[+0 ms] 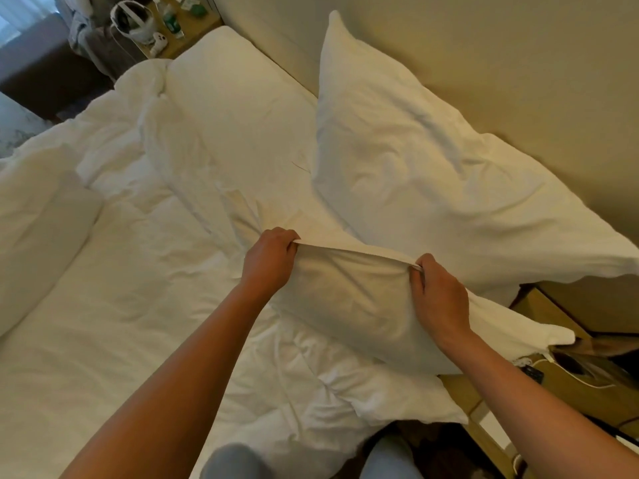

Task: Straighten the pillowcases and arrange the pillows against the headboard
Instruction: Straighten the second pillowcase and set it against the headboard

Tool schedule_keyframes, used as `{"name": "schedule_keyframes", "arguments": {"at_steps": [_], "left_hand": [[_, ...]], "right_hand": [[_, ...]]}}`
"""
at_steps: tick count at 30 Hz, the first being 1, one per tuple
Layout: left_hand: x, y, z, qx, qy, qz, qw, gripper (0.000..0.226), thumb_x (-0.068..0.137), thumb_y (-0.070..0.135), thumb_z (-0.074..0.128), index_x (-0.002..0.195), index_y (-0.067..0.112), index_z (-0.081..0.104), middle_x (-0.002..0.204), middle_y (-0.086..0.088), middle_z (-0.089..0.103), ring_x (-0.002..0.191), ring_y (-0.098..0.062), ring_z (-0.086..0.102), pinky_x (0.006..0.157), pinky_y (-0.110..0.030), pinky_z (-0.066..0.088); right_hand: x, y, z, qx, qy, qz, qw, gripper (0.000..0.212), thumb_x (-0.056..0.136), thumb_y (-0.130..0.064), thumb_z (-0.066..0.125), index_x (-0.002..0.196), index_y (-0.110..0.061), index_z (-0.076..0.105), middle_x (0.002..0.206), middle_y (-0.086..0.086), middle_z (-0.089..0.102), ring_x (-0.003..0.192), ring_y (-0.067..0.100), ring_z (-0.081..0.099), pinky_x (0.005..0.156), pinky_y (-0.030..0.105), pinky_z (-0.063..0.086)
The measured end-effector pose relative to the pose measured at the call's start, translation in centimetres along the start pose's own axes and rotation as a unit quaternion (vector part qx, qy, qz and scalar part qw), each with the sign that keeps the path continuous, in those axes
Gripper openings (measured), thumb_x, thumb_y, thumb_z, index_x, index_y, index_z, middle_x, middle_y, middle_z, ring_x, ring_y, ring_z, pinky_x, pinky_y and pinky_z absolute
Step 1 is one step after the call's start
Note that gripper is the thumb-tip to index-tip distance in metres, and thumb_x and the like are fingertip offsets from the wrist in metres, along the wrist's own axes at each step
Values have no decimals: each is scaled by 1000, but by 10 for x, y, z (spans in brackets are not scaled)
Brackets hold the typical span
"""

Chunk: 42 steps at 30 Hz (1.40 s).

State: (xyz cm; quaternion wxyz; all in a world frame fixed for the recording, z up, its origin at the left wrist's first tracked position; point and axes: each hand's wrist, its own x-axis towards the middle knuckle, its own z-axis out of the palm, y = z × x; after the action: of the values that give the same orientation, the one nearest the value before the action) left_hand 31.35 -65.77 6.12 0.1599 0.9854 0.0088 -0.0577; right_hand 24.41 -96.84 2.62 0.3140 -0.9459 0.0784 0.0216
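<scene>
Bed: white rumpled duvet (145,305) covers the surface, bunched at far left.
Headboard: beige panel (484,63) along the right.
Near pillow: white pillow (363,312) lies at the bed's near right edge, overhanging it.
Left hand: left hand (268,261) pinches the pillowcase's far hem.
Right hand: right hand (439,295) grips the same hem, stretched taut between both.
Far pillow: second pillow (432,188) leans on the headboard.
Flat pillow: third pillow (235,108) lies at far centre.
Edges: wooden nightstand (567,375) just beside the near right edge; cluttered side table (179,32) at the far corner.

Near pillow (359,305) white, creased — on duvet edge; second pillow (415,174) propped against headboard (484,63).
</scene>
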Motion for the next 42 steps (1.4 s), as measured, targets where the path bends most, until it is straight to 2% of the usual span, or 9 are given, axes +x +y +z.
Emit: {"name": "schedule_keyframes", "arguments": {"at_steps": [3, 5, 8, 13, 19, 28, 32, 36, 42], "left_hand": [[-3, -6, -1, -3, -13, 20, 1000, 26, 105, 24, 44, 111, 23, 69, 112, 5, 67, 104, -18, 60, 73, -33, 46], [-1, -7, -7, -2, -28, 39, 999, 26, 105, 23, 43, 111, 21, 69, 112, 4, 68, 103, -20, 60, 73, -32, 44], [5, -8, -16, -12, -58, 67, 996, 26, 106, 22, 42, 111, 18, 67, 109, -1, 69, 98, -22, 61, 75, -32, 44], [13, -15, -25, -37, -95, 114, 988, 24, 107, 19, 38, 103, 14, 61, 90, -6, 66, 82, -27, 62, 68, -34, 45], [37, -24, -49, -34, -60, 188, 980, 24, 106, 19, 37, 101, 16, 60, 80, -7, 66, 74, -30, 63, 65, -40, 52], [95, -30, -98, 4, 10, 288, 958, 31, 107, 26, 37, 117, 21, 66, 108, -5, 71, 94, -30, 67, 71, -35, 47], [109, -44, -103, 26, 8, 310, 950, 33, 108, 28, 35, 117, 22, 66, 109, -5, 70, 95, -29, 66, 72, -36, 47], [103, -65, -84, 31, -33, 310, 950, 33, 108, 28, 34, 116, 22, 66, 107, -5, 70, 91, -28, 66, 69, -35, 46], [111, -50, -87, 3, -18, 329, 944, 32, 108, 28, 36, 114, 21, 66, 103, -6, 70, 90, -29, 67, 70, -34, 46]], "right_hand": [[-10, -4, 2, -7, 9, 5, 1000, 20, 108, -31, 45, 90, -23, 45, 72, -4, 56, 61, 22, 55, 58, 45, 50], [-20, -9, 0, -4, 16, 12, 1000, 11, 106, -30, 52, 99, -23, 56, 74, -4, 62, 66, 25, 58, 71, 43, 51], [-35, -16, -1, -29, 18, 28, 999, 19, 103, -25, 60, 113, -17, 72, 88, 4, 75, 83, 31, 68, 88, 44, 48], [-51, -36, -7, -17, 30, 79, 996, 25, 106, -25, 54, 92, -13, 72, 84, 6, 70, 75, 27, 63, 70, 45, 54], [-61, -70, -6, -18, 77, 94, 992, 30, 107, -25, 55, 90, -11, 74, 84, 7, 72, 75, 26, 63, 70, 43, 55], [-49, -126, -15, 2, 202, 106, 974, 31, 106, -30, 55, 83, -16, 71, 70, 0, 69, 65, 21, 66, 70, 41, 58], [-45, -141, -3, 7, 194, 136, 971, 35, 106, -33, 54, 78, -19, 70, 63, -6, 67, 62, 16, 67, 73, 37, 59], [-53, -146, 26, 16, 155, 186, 970, 31, 108, -32, 54, 85, -22, 72, 71, -1, 71, 66, 18, 68, 76, 36, 59], [-60, -149, 19, 18, 194, 193, 962, 29, 108, -36, 54, 93, -22, 75, 70, -5, 69, 61, 9, 67, 70, 25, 52]]}}
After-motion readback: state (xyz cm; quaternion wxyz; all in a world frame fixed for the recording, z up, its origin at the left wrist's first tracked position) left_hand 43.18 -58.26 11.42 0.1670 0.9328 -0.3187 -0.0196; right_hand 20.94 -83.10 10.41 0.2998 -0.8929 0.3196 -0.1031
